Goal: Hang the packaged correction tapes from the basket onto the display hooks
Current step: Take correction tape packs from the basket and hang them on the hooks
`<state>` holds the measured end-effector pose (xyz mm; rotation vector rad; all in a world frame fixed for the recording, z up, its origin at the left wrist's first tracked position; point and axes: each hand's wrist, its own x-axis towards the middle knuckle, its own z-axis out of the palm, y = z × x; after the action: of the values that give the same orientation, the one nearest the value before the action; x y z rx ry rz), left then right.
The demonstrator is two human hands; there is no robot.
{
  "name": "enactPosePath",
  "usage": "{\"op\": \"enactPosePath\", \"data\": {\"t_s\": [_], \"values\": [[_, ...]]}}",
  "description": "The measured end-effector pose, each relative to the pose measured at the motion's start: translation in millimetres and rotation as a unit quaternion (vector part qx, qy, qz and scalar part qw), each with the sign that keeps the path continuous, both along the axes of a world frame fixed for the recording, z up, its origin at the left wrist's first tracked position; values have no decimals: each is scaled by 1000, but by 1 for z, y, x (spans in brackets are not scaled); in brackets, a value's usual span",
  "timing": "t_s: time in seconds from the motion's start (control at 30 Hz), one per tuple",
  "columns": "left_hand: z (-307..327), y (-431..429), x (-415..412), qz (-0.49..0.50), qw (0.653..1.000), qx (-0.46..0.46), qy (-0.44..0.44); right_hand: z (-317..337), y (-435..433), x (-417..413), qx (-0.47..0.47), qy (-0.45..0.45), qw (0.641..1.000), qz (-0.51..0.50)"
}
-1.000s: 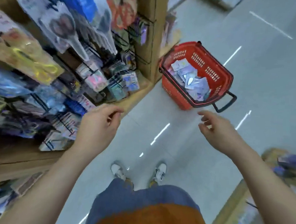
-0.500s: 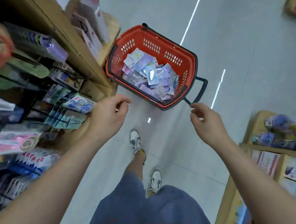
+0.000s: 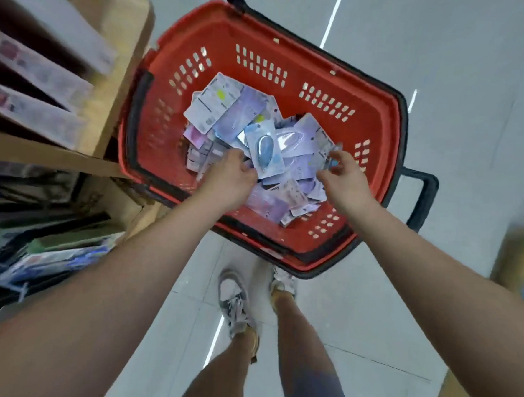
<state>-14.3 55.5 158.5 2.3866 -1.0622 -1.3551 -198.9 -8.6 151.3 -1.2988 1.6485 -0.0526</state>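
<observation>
One red basket point(image 3: 293, 62) sits on grey floor point(image 3: 461, 72) beside shelving point(image 3: 121, 76).

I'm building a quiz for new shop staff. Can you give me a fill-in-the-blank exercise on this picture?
1. The correction tape packs lie in a basket coloured ____.
2. The basket stands on the ____.
3. The left hand and right hand both reach into the ____.
4. The shelves stand on the person's ____ side.
Missing words: red; floor; basket; left.
</observation>
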Motion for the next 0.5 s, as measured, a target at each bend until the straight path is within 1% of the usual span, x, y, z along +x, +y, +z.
{"op": "enactPosePath", "data": {"t_s": [0.1, 0.2, 0.3, 0.37, 0.43, 0.5], "values": [[-74, -39, -4, 23, 999, 31, 17, -71, -32, 14, 44, 11, 999, -27], [-132, -61, -4, 83, 995, 58, 23, -127, -56, 23, 64, 11, 996, -58], [-163, -71, -9, 170, 985, 18, 37, -165, -68, 35, 98, 2, 989, -107], [-170, -74, -14, 202, 978, -6, 46, -178, -70, 42, 108, -18, 980, -164], [-172, -76, -17, 184, 980, -12, 72, -183, -71, 47, 94, -44, 972, -209], [-170, -76, -17, 130, 986, 21, 99, -185, -71, 46, 54, -66, 975, -203]]}}
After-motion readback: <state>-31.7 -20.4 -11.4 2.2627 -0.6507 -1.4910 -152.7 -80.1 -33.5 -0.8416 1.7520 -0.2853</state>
